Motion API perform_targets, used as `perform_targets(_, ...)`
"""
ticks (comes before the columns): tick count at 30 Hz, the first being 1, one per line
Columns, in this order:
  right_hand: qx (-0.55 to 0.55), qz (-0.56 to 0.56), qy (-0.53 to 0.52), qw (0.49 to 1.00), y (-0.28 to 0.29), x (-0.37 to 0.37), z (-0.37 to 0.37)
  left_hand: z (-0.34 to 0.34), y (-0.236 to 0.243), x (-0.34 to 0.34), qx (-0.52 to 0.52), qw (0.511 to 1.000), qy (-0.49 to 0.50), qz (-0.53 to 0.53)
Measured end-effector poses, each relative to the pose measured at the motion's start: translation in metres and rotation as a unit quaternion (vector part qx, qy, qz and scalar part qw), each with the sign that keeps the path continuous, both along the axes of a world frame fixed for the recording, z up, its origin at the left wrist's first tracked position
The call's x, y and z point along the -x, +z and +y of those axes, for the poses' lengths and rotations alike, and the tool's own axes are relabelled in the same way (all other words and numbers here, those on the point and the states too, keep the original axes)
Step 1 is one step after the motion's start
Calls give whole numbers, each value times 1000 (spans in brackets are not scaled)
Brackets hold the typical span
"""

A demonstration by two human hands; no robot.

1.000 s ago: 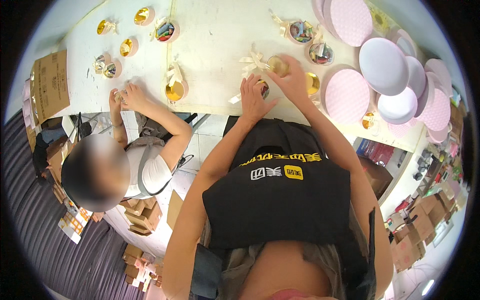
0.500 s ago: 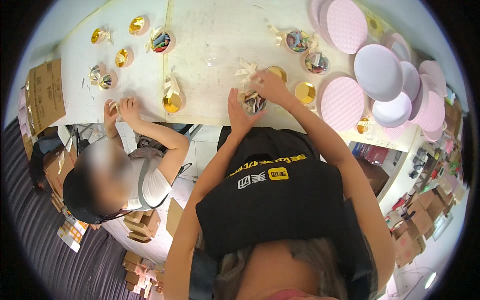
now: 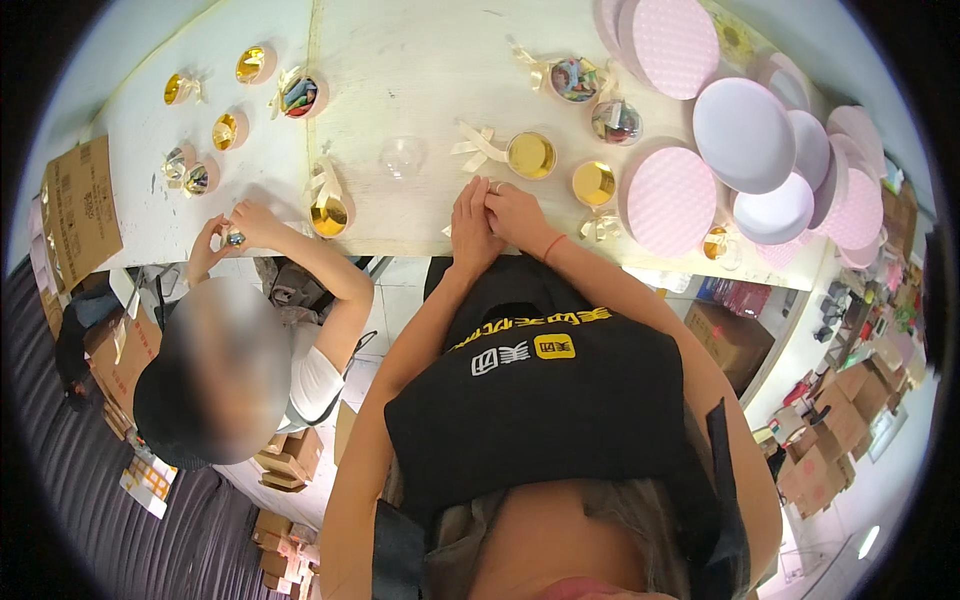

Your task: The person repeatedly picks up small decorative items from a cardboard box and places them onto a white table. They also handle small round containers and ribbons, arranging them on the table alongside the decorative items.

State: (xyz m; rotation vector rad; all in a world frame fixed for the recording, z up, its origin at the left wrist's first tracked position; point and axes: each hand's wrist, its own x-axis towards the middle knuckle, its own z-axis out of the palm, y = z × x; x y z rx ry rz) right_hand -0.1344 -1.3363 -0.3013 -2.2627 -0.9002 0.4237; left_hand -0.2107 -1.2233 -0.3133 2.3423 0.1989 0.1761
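Note:
My left hand point(image 3: 474, 226) and my right hand point(image 3: 515, 216) are pressed together at the table's near edge. Their fingers are closed over something that the backs of the hands hide. A pale ribbon tip point(image 3: 447, 230) pokes out beside my left hand. Just beyond my fingertips stands a gold-lined cup point(image 3: 531, 156), with a cream ribbon bow point(image 3: 478, 147) on its left side. To the left of the bow lies a clear plastic dome point(image 3: 403, 157). Another gold-lined cup point(image 3: 594, 184) is right of my right hand, close to a ribbon bow point(image 3: 601, 226).
Pink and white round boxes and lids point(image 3: 668, 204) crowd the table's right side. Filled cups point(image 3: 617, 122) stand farther back. At left, a co-worker's hands point(image 3: 240, 228) hold a small round item near several gold cups point(image 3: 230, 130). A cardboard box point(image 3: 80, 205) is at the far left.
My right hand has come down from beside the gold cup to meet my left. The candy-filled cup that showed between my hands is now covered by them. The view has shifted slightly.

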Motion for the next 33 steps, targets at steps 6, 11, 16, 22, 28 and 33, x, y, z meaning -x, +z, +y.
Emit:
perform_targets(6, -78, -11, -129, 989, 32, -61, -43, 16, 0, -14, 35, 998, 26, 47)
perform_targets(11, 74, -210, -200, 954, 45, -156, -62, 90, -8, -33, -129, 985, 116, 15)
perform_targets(16, 136, -83, -84, 984, 28, -198, -65, 122, 32, -61, -134, 969, 198, -65)
perform_targets(22, 116, -103, -116, 981, 22, -197, -57, 185, 47, -99, -79, 931, 332, -132)
perform_targets(28, 193, -52, -103, 974, 25, -201, -47, 355, -15, -140, -42, 794, 582, -170)
perform_targets(33, 179, -74, -115, 974, 11, -195, -51, 480, -65, -140, -207, 803, 550, -96)
